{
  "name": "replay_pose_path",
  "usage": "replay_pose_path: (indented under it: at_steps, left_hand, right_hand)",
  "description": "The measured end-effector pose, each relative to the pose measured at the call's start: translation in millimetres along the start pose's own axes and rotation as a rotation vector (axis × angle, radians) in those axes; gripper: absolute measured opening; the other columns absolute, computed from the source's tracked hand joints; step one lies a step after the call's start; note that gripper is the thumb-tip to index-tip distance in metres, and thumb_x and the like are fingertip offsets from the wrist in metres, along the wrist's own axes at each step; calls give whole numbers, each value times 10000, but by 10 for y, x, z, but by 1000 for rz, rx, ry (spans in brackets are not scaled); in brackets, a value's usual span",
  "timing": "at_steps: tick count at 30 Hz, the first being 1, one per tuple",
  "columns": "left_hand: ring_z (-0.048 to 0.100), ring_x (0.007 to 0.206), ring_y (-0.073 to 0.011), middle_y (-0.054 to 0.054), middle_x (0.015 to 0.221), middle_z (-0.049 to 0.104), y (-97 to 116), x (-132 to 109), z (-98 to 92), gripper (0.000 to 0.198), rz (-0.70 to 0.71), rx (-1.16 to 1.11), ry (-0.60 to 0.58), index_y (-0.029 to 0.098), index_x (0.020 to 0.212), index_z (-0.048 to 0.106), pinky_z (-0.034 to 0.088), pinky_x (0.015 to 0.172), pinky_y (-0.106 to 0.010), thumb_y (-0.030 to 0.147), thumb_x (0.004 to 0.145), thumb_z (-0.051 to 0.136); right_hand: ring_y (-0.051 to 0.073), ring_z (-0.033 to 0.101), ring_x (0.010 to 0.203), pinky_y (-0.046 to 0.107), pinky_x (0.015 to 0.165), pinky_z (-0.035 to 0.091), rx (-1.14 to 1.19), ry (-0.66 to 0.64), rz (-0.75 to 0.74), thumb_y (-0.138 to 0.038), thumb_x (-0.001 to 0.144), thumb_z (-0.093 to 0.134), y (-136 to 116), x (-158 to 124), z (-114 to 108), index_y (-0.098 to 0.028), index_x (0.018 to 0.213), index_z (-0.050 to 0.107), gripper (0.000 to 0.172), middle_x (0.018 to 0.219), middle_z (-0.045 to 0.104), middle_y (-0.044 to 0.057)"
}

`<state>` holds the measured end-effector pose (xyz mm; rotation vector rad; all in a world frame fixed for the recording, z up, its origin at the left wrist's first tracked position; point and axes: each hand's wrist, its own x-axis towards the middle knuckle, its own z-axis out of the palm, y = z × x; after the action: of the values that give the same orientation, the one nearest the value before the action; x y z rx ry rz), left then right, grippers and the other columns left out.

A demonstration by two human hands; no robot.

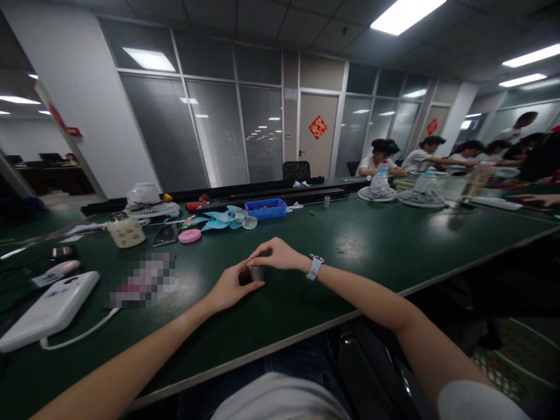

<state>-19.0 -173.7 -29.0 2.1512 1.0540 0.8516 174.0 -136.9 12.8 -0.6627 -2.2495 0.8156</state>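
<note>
A small grey metal cylinder (256, 273) stands upright on the green tabletop in front of me. My left hand (228, 287) grips it from the left, with the thumb along its near side and the fingers behind. From above and to the right, my right hand (280, 255) pinches the cylinder's top edge with its fingertips. The fingers partly cover the top, so what lies there is hidden. A watch with a pale strap (314, 267) is on my right wrist.
A blue tray (265, 209), light-blue pieces (223, 218), a pink round box (189, 235) and a cream jar (125, 230) lie beyond my left hand. A white power bank (50, 309) is at left. Another small cylinder (326, 202) stands farther back. People sit at far right.
</note>
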Motion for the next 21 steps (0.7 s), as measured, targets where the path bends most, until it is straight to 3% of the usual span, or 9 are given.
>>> replay_pose_path:
  at_steps: [15,21]
  left_hand:
    - [651,987,-260,-70,1080,696,38,-7,-5,456,-6,29,-12,177,1152,582,518,886,-402,432,785,674]
    - [643,1032,-268,-62,1122,687,41,-11,3,489,8,-14,-11,200,1199,565,509,926,-425,434,783,669]
  right_hand:
    - [151,660,819,231,732,475,-141,120,-41,-341,830,667,-72,-115,28,-167,923,753,215,888,734,44]
    - [157,651,818,235,706,482,-71,74,8,-387,825,660,10,-118,33,-157,978,750,290,912,726,61]
